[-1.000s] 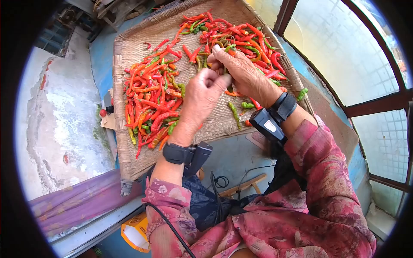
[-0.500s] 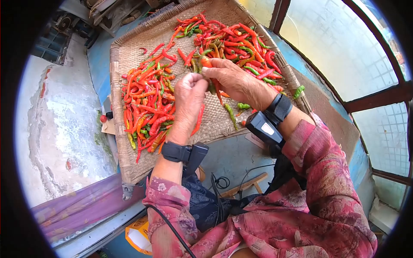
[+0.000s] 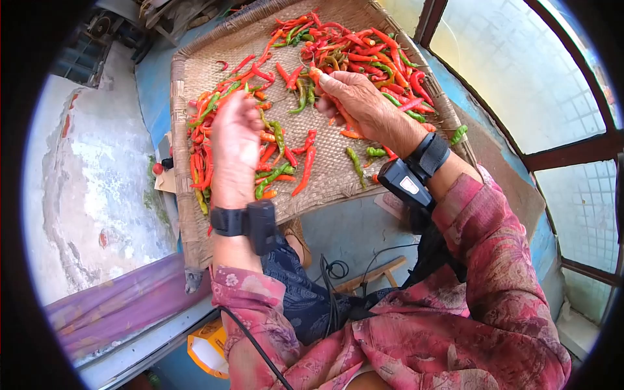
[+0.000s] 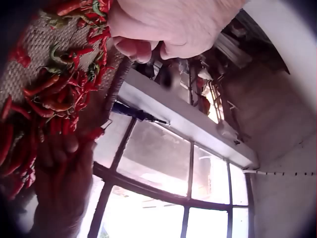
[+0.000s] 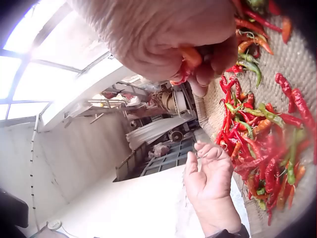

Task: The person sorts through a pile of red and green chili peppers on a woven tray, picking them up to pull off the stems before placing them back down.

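A shallow woven tray [image 3: 331, 156] carries two heaps of chili peppers. Over the left heap [image 3: 200, 162], mostly red with some green, hangs my left hand [image 3: 235, 133]; its fingers are loosely bent and nothing shows in them. The right wrist view shows that hand from the palm side, thumb and fingers apart. My right hand [image 3: 364, 107] pinches an orange-red chili pepper [image 5: 190, 57] between thumb and fingers, close to the right heap [image 3: 370, 55]. Part of that pepper is hidden by the hand. Green chilies [image 3: 302, 97] lie just left of the right hand.
A few loose chilies [image 3: 355, 168] lie near the tray's front edge, and a green one [image 3: 459, 134] sits on its right rim. Framed windows [image 3: 526, 78] stand at the right, a whitish wall [image 3: 97, 188] at the left. Black cables [image 3: 333, 273] hang below the tray.
My left hand has parted from the right hand and swung left over the left heap. Green chilies now show at that heap's right side. The right hand still pinches a pepper.
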Tool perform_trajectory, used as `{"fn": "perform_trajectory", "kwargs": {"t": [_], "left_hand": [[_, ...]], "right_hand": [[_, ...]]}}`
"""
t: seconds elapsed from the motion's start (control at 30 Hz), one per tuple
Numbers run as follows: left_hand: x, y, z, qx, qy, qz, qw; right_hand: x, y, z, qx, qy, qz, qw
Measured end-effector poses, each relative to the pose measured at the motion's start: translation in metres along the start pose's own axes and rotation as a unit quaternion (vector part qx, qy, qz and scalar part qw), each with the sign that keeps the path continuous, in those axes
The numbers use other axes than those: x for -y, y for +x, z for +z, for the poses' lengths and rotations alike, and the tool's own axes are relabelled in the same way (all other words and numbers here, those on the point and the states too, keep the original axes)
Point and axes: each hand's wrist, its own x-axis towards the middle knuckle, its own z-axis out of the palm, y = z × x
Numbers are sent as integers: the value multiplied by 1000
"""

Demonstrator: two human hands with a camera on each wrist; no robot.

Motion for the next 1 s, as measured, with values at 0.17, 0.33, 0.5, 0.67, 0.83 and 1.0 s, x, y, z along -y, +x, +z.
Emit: {"fn": "perform_trajectory", "kwargs": {"t": [0.17,0.33,0.5,0.67,0.83,1.0], "left_hand": [[43,-39,61,149,281,-50,947],[55,-29,53,156,262,-45,951],[18,-4,30,35,107,76,991],[0,10,-11,-149,-71,85,983],[31,-18,16,75,413,17,907],[74,-28,0,158,798,145,564]], "right_hand": [[3,-2,2,51,-41,-90,994],[2,-4,4,87,4,-47,995],[14,0,-13,29,-20,-79,996],[27,22,-63,-88,-455,-219,859],[7,12,-84,-116,-703,-144,687],[-6,2,-67,-61,-794,-86,598]]}}
